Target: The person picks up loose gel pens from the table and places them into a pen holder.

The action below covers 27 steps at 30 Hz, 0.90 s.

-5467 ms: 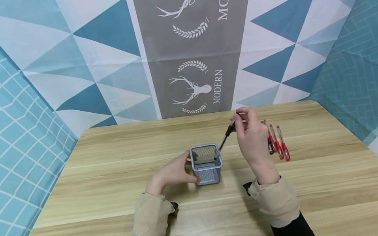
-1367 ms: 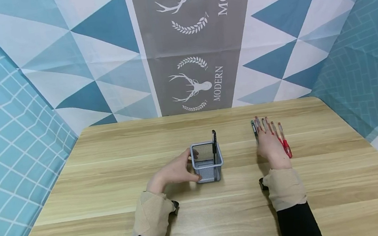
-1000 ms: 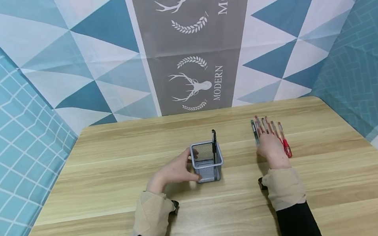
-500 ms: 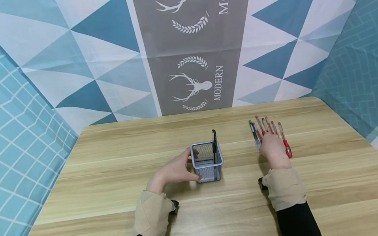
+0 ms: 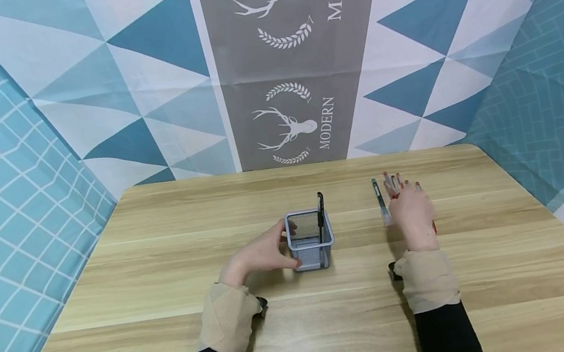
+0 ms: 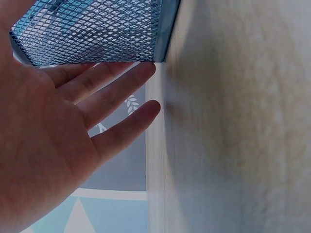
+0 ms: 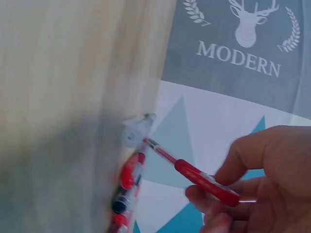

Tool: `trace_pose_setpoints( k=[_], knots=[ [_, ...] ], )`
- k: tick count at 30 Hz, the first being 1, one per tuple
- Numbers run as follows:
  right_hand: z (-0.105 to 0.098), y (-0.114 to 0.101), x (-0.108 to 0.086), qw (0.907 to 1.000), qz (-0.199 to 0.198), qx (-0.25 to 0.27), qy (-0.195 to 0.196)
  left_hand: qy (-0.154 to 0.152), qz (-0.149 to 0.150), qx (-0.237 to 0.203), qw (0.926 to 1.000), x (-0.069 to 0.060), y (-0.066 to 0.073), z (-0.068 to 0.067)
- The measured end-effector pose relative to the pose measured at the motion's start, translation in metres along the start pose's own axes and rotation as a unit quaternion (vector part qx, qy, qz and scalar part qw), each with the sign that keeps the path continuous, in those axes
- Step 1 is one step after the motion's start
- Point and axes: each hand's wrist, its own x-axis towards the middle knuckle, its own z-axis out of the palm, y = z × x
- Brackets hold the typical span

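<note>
My left hand [image 5: 260, 256] holds the grey mesh pen holder [image 5: 311, 258] from its left side, thumb at the front, other fingers behind. In the left wrist view, the palm [image 6: 43, 136] and spread fingers lie along the mesh wall [image 6: 102, 34]. A black pen [image 5: 321, 212] leans upright inside the holder. Over the pens at the right, my right hand [image 5: 412, 215] partly hides them; the right wrist view shows its fingers [image 7: 233, 165] pinching a red pen [image 7: 201, 179]. A green-ended pen [image 5: 380, 201] lies just left of this hand.
Several red pens [image 5: 394, 185] lie on the wooden table [image 5: 185, 212], some under the right hand; the right wrist view shows a cluster of pens [image 7: 129, 174]. Patterned cloth [image 5: 279, 69] hangs behind the table's far edge.
The black pen, earlier in my right hand, now stands in the holder. My right hand went to the pens at the right, shifted some, then moved slightly right. My left hand has stayed put.
</note>
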Motion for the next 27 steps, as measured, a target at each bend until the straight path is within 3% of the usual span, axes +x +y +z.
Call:
trace_pose_setpoints(
  k=[6,12,20,27],
  knots=[
    [-0.005,-0.004,-0.003,0.9911,-0.013,0.048,0.123,0.007,-0.004,0.006,0.9999,-0.001,0.000,-0.002],
    [-0.009,-0.012,-0.004,0.9745,-0.033,0.084,0.206,0.007,-0.007,-0.003,1.0000,-0.004,0.001,-0.004],
    [-0.017,-0.016,-0.006,0.9499,-0.050,0.137,0.277,0.010,-0.012,0.019,0.9997,-0.003,0.002,-0.001],
    [-0.021,-0.015,-0.009,0.9315,-0.080,0.165,0.314,0.012,-0.013,0.033,0.9993,-0.001,0.003,0.001]
  ],
)
